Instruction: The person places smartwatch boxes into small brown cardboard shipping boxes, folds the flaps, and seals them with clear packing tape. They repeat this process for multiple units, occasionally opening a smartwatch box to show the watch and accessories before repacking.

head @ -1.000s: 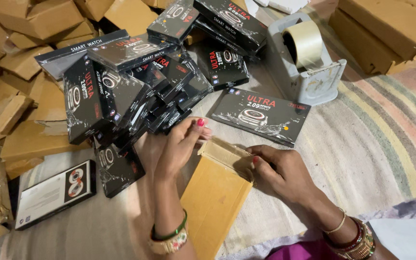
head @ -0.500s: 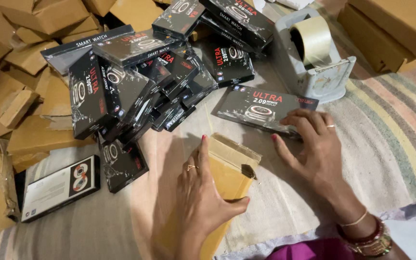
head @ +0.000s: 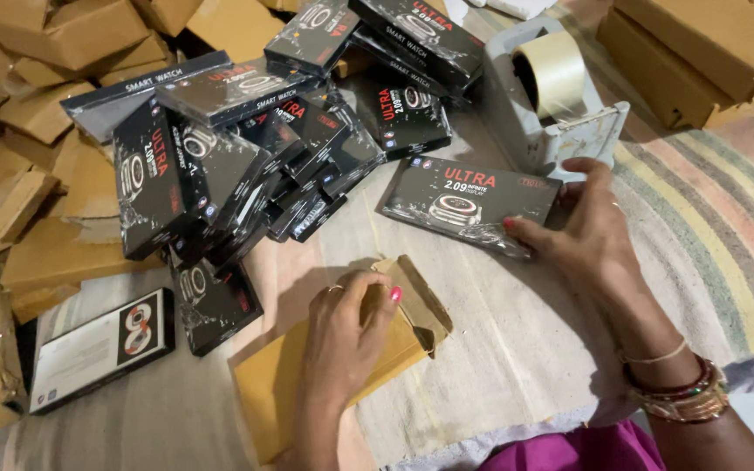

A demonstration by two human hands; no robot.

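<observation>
At the far left, flattened and folded brown cartons (head: 19, 174) are seen scattered along the edge of the cloth-covered surface (head: 517, 349). Low on that side a flat box with a pale face (head: 98, 349) is laid, a little apart from the rest. Next to it a heap of black shrink-wrapped boxes (head: 237, 157) is piled — some upright, some tilted, most overlapping one another.

Towards the middle, an open brown cardboard box (head: 333, 366) is held down by the left hand (head: 346, 336). The fingers (head: 377, 305) are curled together over its upper face, near the open end, where a flap (head: 416, 296) is folded outward; the palm is pressed on the cardboard.

Further right, a single black boxed product (head: 460, 201) is laid flat on the cloth, just beyond the open end of the brown box and not touching it. Its right end is gripped by the right hand (head: 591, 235) — the thumb is set on the near edge and the fingers are wrapped over the far corner, so the hand is clamped on the package.

Just behind that hand a grey tape dispenser (head: 551, 113) with a roll of clear tape (head: 551, 74) is stood. At the far right, a striped mat (head: 717, 227) and more stacked brown cartons (head: 709, 44) are seen.
</observation>
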